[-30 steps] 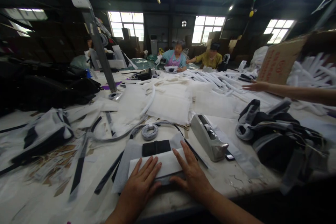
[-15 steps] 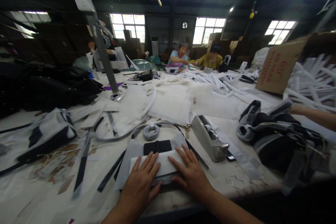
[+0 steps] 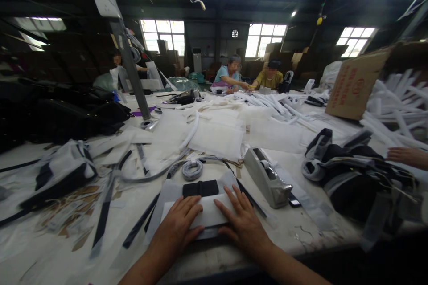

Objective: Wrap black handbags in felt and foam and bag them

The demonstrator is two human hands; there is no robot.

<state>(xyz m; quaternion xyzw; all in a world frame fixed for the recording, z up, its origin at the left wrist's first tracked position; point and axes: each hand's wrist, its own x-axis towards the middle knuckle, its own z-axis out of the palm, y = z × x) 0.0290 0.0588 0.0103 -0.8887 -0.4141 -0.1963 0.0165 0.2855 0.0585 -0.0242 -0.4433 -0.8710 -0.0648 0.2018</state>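
Note:
In front of me lies a small bag-like item, mostly covered by white wrapping sheets (image 3: pixel 209 212), with a black panel (image 3: pixel 199 188) showing at its far side. My left hand (image 3: pixel 179 222) rests on the left part of the white sheet, fingers stretched out. On the right part of the sheet lies my right hand (image 3: pixel 243 222), fingers spread. A strap (image 3: pixel 214 158) curves behind the item. A coil wrapped in clear film (image 3: pixel 192 170) sits just beyond the black panel. Right of my right hand stands a grey tape dispenser (image 3: pixel 268 178).
Wrapped black bags (image 3: pixel 356 182) lie at the right, with another person's hand (image 3: pixel 406 156) beside them. Behind are white foam sheets (image 3: pixel 217 138) and a cardboard box (image 3: pixel 356 82). A metal post (image 3: pixel 132 69) rises at left. Brown paper tags (image 3: pixel 72 211) lie scattered. Co-workers sit at the far side.
My left hand has shifted slightly and its fingers have drawn closer together; my right hand stays nearly in place. The other person's arm at the right has pulled back toward the edge.

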